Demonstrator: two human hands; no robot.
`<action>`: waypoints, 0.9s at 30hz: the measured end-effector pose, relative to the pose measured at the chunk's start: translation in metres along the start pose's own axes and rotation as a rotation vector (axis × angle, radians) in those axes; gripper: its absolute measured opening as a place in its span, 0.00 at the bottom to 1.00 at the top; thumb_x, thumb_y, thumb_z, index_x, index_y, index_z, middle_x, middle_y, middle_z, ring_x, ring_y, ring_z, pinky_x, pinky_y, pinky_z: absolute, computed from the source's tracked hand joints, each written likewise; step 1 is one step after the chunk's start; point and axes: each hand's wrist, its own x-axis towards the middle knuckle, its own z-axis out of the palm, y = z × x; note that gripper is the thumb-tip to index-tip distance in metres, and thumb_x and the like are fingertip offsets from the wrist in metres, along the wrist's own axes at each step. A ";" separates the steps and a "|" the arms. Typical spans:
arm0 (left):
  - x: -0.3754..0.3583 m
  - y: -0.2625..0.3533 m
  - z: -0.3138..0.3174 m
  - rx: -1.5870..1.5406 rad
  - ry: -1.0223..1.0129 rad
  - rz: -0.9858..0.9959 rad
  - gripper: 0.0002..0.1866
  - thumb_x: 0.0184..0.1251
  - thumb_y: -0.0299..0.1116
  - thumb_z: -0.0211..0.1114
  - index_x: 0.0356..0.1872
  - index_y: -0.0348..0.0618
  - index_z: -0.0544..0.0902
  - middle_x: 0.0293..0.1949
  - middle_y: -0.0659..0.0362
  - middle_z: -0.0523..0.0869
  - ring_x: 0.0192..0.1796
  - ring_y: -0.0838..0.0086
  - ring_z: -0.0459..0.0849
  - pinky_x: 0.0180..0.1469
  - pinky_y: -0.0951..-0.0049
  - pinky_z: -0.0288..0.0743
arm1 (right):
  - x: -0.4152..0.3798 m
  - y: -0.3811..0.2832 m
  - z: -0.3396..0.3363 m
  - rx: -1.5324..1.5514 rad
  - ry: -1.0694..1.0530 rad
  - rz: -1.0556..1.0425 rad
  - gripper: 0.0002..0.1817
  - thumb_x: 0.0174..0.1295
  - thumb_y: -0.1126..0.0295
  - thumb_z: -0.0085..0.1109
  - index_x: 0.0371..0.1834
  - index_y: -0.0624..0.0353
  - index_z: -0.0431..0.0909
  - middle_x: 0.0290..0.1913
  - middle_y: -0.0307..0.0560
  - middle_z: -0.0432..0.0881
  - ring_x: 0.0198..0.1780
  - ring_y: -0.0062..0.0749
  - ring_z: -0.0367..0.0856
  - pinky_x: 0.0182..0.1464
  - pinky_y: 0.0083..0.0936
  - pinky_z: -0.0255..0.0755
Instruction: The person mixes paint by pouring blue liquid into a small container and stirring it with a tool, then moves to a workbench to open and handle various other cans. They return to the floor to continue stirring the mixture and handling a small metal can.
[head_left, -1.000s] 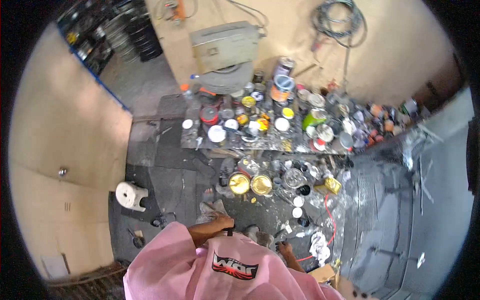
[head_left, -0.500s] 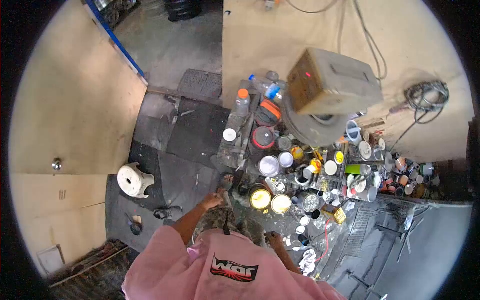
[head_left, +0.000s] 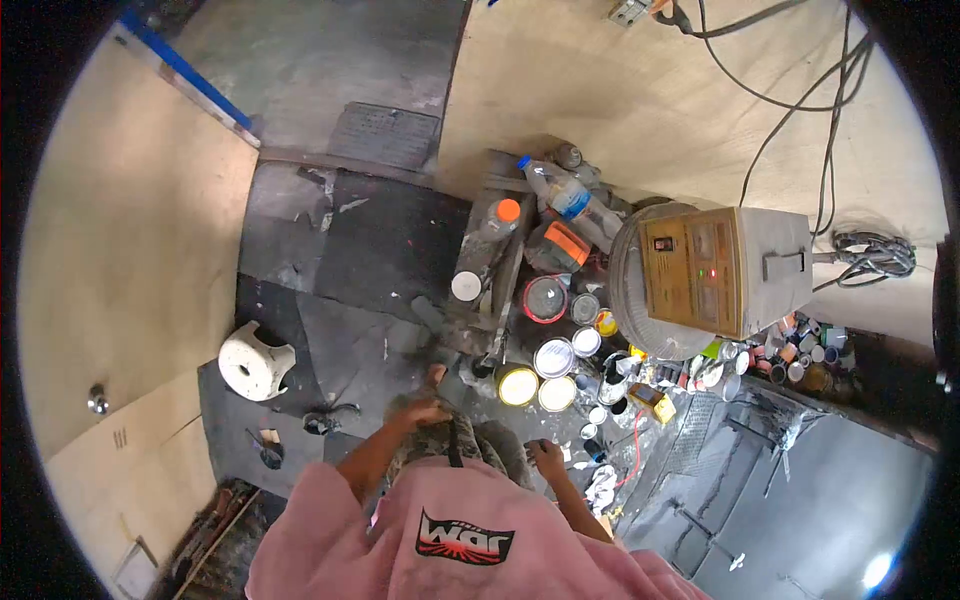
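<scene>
My left hand (head_left: 426, 411) is held low in front of my camouflage-patterned trousers (head_left: 500, 445), its fingers extended and loosely together, with nothing visible in it. On the other side, my right hand (head_left: 545, 459) hangs beside my leg, fingers slightly bent and apart, also without a visible object. Closest to the right hand are a black cup (head_left: 595, 450) and a crumpled white cloth (head_left: 601, 487) on the floor. Ahead of both hands stand an open can of pale yellow paint (head_left: 517, 385) and a second light-coloured can (head_left: 556, 393).
A low bench (head_left: 480, 325) carries bottles and tubs, including an orange-capped bottle (head_left: 500, 220). A box-shaped machine with a yellowish panel (head_left: 695, 272) rises above the paint cans. A white stool (head_left: 255, 362) stands left. Cables (head_left: 835, 110) hang on the wall.
My view has shifted and turned, so the machine sits lower and further right, its panel now facing me. My right hand has come up slightly; neither hand has visibly taken anything.
</scene>
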 end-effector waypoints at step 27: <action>0.024 0.060 0.094 0.821 -0.258 -0.067 0.34 0.69 0.64 0.58 0.71 0.58 0.77 0.70 0.44 0.77 0.70 0.48 0.75 0.72 0.53 0.68 | -0.090 0.101 0.045 0.232 0.224 0.157 0.20 0.70 0.56 0.58 0.47 0.62 0.88 0.36 0.52 0.90 0.36 0.34 0.88 0.41 0.33 0.80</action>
